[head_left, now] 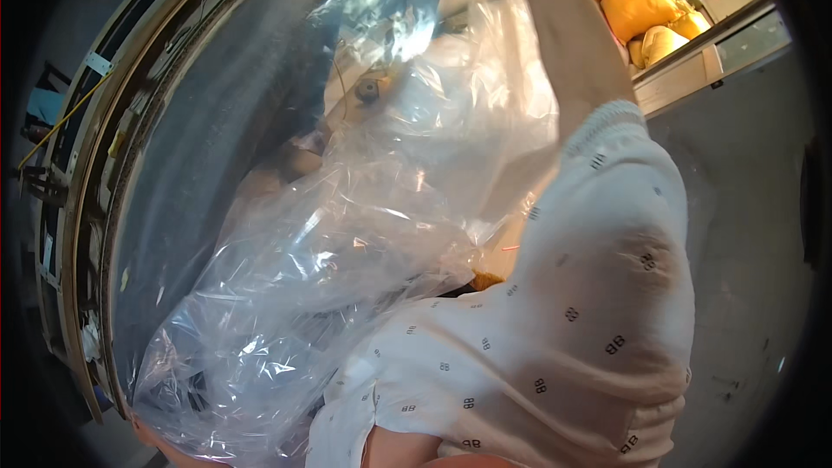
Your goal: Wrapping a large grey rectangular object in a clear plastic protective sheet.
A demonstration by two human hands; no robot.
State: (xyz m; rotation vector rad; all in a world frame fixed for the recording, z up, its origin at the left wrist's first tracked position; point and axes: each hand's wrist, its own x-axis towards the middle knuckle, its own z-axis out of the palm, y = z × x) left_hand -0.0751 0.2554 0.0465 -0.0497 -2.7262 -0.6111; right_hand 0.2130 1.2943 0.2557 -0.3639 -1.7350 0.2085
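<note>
A large sheet of clear, crinkled plastic film spreads across the middle, running from the lower left up to the far side. Below its lower left edge, a strip of bare skin shows. Through the film, a blurred skin-toned patch, probably my left hand, can be seen; its fingers are hidden by glare and folds. My right arm, in a white patterned sleeve with a ribbed cuff, crosses the right side close to the view. The smeared forearm leaves past the top edge, so my right hand is out of sight.
A curved-looking frame with metal and wooden edges lines the left side, a yellow cord crossing it. Several stuffed orange-yellow bags are piled at the far right behind a sill. A small dark round object lies at the far middle.
</note>
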